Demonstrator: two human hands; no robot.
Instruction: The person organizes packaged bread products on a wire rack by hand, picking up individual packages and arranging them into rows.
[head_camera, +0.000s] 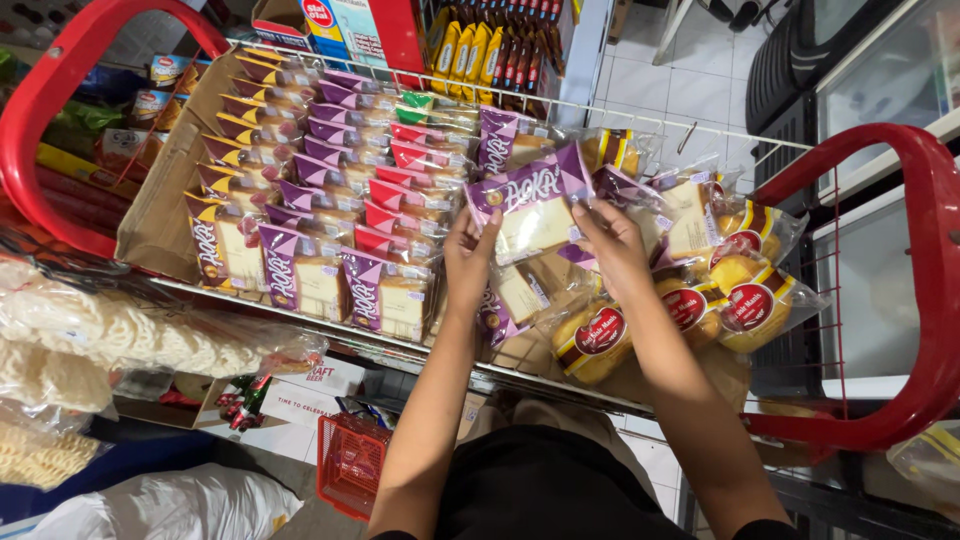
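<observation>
1. Two hands hold one purple-wrapped bread packet (530, 205) above the wire shelf (640, 118): left hand (468, 255) at its lower left edge, right hand (612, 240) at its lower right.
2. Each grip is closed on the wrapper, fingers curled over the edge.
3. Rows of purple and red packets (330, 190) stand upright to the left; round buns in clear bags (730, 295) lie to the right.
4. Judgement: keep the packet level, pinch the wrapper only, avoid crushing the slice.
</observation>
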